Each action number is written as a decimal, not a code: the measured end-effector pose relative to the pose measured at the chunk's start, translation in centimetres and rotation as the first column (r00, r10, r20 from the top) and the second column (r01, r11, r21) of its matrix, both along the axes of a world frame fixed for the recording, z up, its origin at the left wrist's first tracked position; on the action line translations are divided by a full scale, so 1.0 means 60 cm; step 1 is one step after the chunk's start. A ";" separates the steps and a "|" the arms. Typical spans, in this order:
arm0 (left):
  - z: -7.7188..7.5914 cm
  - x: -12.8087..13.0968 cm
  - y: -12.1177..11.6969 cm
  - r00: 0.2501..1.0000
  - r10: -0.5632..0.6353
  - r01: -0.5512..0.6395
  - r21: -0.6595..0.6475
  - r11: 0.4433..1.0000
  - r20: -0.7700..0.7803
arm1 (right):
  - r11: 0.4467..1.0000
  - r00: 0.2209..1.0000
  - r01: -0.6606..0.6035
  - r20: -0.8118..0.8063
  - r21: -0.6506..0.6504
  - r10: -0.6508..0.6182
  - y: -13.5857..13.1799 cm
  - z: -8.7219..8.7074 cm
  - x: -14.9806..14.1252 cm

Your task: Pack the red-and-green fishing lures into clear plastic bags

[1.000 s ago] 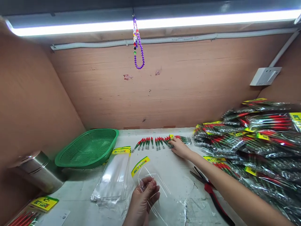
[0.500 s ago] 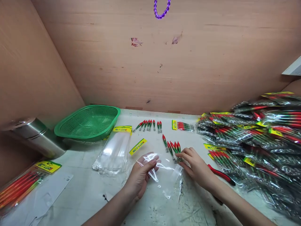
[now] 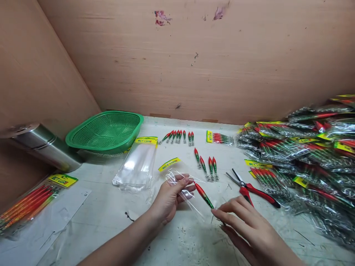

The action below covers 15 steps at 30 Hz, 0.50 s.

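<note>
My left hand (image 3: 173,195) is closed on a clear plastic bag (image 3: 191,205) with a yellow header (image 3: 169,164) at its far end. In my right hand (image 3: 241,225), thumb and fingers pinch a red and green fishing lure (image 3: 203,195) by its hook end. The lure's red tip points at the bag, close to my left fingertips; whether it touches the film I cannot tell. Beyond my hands lie several loose lures (image 3: 210,168) of the same kind. A pair of red-handled pliers (image 3: 246,186) rests open, just past my right hand.
A stack of clear bags (image 3: 135,166) lies by a green basket (image 3: 105,135). Several lures (image 3: 177,136) line the back, near a packed set (image 3: 220,138). Bagged lures (image 3: 305,159) are heaped at right. At left are a metal cylinder (image 3: 47,147) and a packet of orange lures (image 3: 33,201).
My right hand has lifted one lure from the loose group and brought it nearer to the bag. The pliers now show fully. The view has tilted down.
</note>
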State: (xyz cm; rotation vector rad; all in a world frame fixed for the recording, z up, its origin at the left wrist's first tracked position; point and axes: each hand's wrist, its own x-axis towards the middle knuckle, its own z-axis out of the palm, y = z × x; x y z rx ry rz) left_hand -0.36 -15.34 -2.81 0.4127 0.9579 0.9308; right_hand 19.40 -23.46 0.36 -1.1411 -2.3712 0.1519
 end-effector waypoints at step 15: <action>0.001 -0.003 0.009 0.999 0.033 -0.032 -0.079 0.996 0.017 | 0.992 0.991 0.007 0.131 0.127 -0.023 -0.010 0.032 0.010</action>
